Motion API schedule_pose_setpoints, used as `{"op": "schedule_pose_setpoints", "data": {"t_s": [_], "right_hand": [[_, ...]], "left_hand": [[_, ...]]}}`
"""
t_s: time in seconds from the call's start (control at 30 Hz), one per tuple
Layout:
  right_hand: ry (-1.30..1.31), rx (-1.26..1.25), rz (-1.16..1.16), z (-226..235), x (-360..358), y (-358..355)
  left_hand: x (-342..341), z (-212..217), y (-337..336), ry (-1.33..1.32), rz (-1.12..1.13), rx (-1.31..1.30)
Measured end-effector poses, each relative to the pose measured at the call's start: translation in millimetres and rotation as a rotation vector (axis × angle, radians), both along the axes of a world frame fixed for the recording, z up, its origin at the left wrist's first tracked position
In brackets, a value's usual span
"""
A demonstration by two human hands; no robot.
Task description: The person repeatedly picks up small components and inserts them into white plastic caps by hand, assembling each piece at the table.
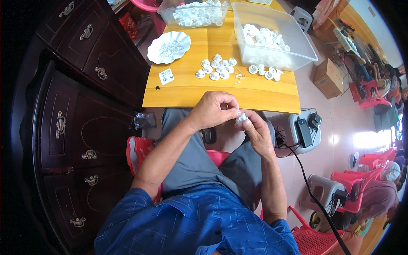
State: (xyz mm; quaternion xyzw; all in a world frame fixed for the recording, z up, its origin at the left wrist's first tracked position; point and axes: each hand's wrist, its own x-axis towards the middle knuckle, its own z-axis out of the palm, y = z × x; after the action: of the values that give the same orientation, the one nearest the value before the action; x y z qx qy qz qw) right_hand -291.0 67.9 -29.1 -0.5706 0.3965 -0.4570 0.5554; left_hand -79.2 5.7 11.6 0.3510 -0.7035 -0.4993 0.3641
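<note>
While you sit at the wooden table [255, 91], a dark cabinet [72, 106] stands on your left and two clear bins sit at the far end: right bin [297, 38] and left bin [170, 17], both with white round parts inside. Scalloped white dish [168, 46] lies near the left bin. A loose cluster of white caps [216, 68] sits mid-table. Your left hand [210, 110] and right hand [257, 129] meet just below the table's near edge, both pinching one small white cap [241, 118] between the fingertips.
</note>
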Motion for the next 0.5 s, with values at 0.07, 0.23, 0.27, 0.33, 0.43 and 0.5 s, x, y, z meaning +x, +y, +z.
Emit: {"op": "schedule_pose_setpoints", "data": {"t_s": [0.07,0.23,0.27,0.33,0.43,0.5], "right_hand": [[-0.014,0.005,-0.009,-0.9,0.1,-0.5],[-0.208,0.111,0.051,-1.2,-0.8,-1.4],[-0.213,0.111,0.040,-0.8,-0.9,-1.2],[-0.234,0.108,0.016,0.2,-0.7,-0.8],[-0.260,0.144,-0.001,1.4,-0.4,-1.0],[-0.280,0.169,-0.011,1.4,-0.4,-0.8]], "left_hand": [[-0.2,0.4,0.8,0.037,-0.004,0.028],[0.7,1.7,1.2,0.040,-0.013,0.020],[0.6,1.7,1.4,0.047,-0.016,0.019],[0.0,1.5,2.1,0.065,-0.023,0.033],[-1.0,1.1,2.6,0.086,-0.019,0.035],[-2.1,0.7,3.1,0.090,-0.007,0.024]]}}
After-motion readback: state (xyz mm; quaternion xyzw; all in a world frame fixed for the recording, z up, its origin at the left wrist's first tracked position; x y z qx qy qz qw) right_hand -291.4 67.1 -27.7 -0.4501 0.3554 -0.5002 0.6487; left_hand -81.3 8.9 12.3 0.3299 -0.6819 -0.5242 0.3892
